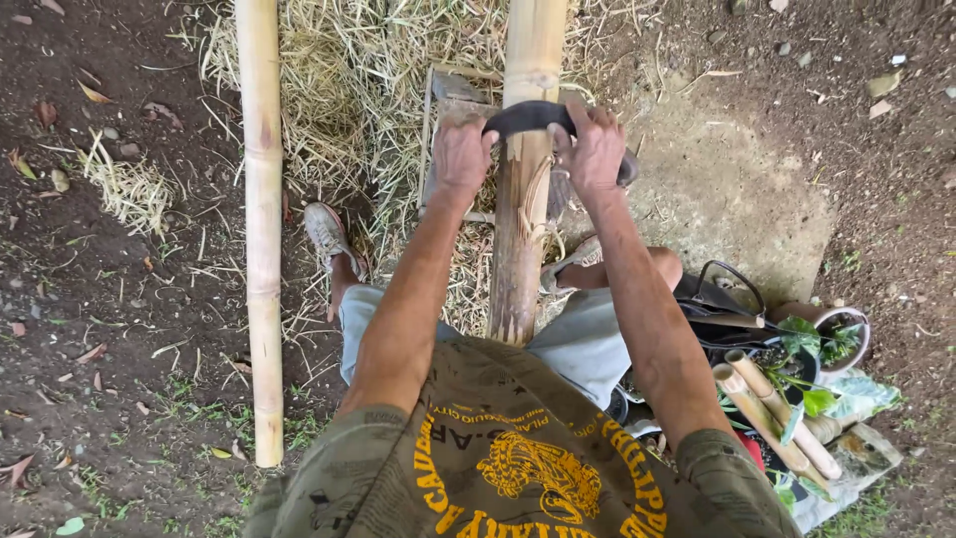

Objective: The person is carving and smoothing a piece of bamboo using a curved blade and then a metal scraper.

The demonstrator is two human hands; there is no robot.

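Your left hand (460, 154) and right hand (595, 151) were clenched on the curved dark drawknife (528, 117); the stiff tan bamboo pole (525, 199) beneath looked slick.

A second bamboo pole (263, 229) lies left; potted plant (835, 339), perhaps, right.

Soft, even daylight fills the scene, bright but without glare. Shadows are faint: a dim patch lies just below the left hand (460, 157) and the right hand (596, 149), along the bamboo pole (520, 229) between them. Focus holds sharp around the hands (the shirt nearest the camera looks slightly soft). Edges bend mildly outward.
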